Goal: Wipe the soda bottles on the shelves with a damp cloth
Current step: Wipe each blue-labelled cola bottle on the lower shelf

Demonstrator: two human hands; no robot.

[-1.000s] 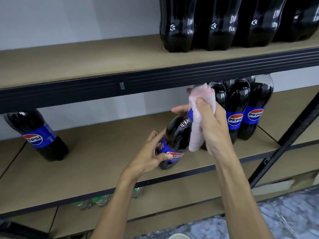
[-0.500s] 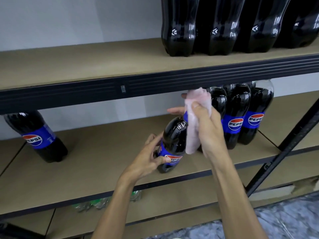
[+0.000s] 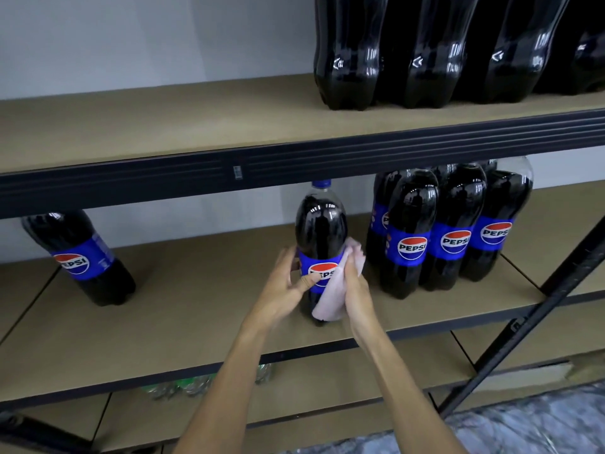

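Observation:
A dark Pepsi bottle (image 3: 320,231) with a blue label and blue cap stands upright on the middle shelf (image 3: 196,299). My left hand (image 3: 288,286) grips its label from the left, thumb across the logo. My right hand (image 3: 355,290) holds a pale pink cloth (image 3: 330,303) against the bottle's right side, at the label and below. The cloth hangs down over the lower part of the bottle.
Several Pepsi bottles (image 3: 448,231) stand grouped just right of the held one. A lone bottle (image 3: 82,257) stands at far left. Large dark bottles (image 3: 425,50) line the top shelf. A black diagonal brace (image 3: 540,303) crosses at right. Green-capped bottles (image 3: 196,385) sit on the shelf below.
The bottle went from tilted to upright on the shelf. My right hand and cloth slid down from the neck to the label and lower body.

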